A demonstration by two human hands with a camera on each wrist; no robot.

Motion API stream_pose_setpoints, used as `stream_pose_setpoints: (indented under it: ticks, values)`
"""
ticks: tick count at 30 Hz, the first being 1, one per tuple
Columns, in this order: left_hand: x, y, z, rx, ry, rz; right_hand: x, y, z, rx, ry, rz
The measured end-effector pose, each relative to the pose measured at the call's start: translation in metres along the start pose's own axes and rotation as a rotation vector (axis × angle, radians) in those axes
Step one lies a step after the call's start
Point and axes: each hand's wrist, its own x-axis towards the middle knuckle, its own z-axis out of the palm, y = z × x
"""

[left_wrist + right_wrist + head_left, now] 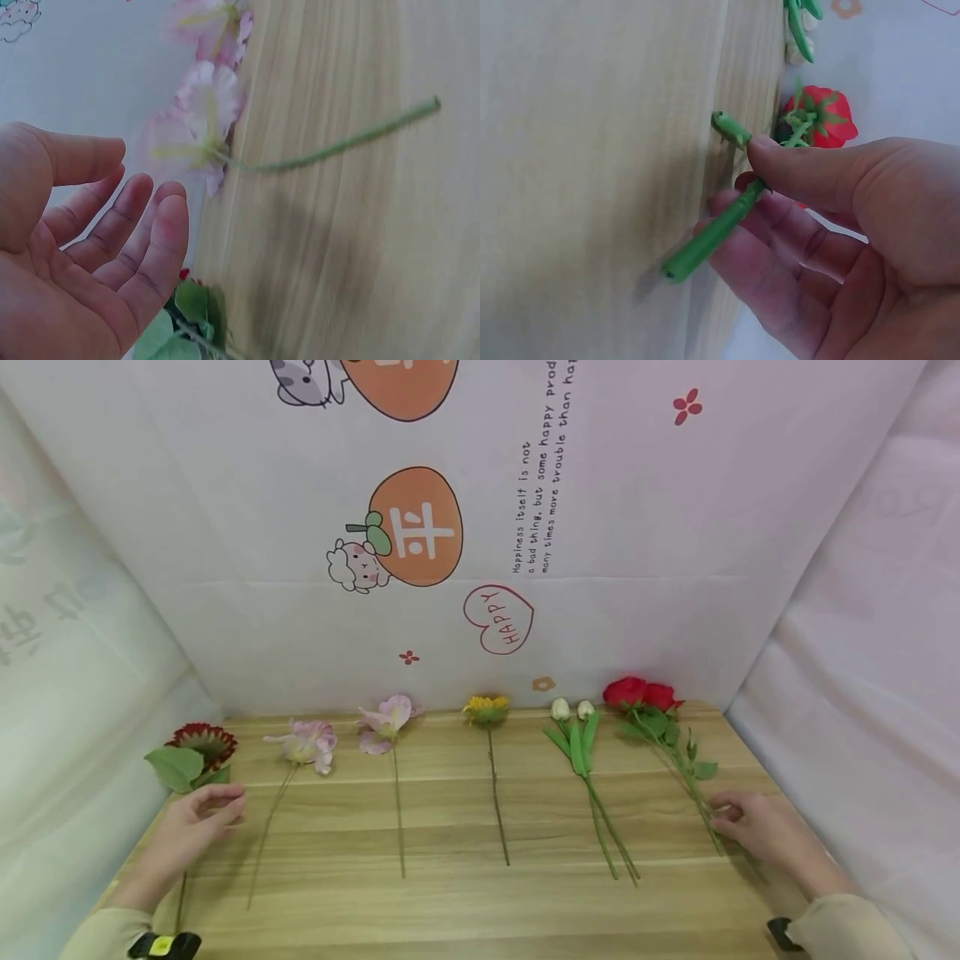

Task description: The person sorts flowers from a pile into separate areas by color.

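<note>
On the right, my right hand (pixel 761 828) pinches the green stems (pixel 712 238) of the red roses (pixel 628 692) between thumb and fingers, near their cut ends. The rose heads lie at the table's back edge. In the left wrist view my left hand (pixel 90 232) holds nothing, its fingers loosely bent and thumb apart. From the head view it hovers over the stem of a dark red flower (pixel 204 745) with broad green leaves. A pale pink flower (pixel 306 743) lies just to its right.
Between the hands, a second pink flower (pixel 388 722), a yellow flower (pixel 487 710) and white tulips (pixel 577 743) lie in a row on the wooden table (pixel 450 927). A printed white cloth (pixel 600 527) rises behind, with white cloth at both sides.
</note>
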Motion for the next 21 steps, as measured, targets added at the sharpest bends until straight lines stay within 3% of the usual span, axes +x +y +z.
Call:
stream_pose_setpoints:
  ticks: [5,10,21]
  values:
    - [-0.002,-0.014,-0.017,0.076,0.03,0.001,0.0,0.001,0.001,-0.007,-0.012,-0.007]
    - [-0.002,-0.025,-0.035,0.16,0.015,-0.043,-0.001,0.001,0.001,0.007,-0.018,-0.015]
    - [-0.006,-0.035,-0.049,0.174,-0.017,-0.119,0.0,-0.002,0.0,0.043,-0.058,-0.009]
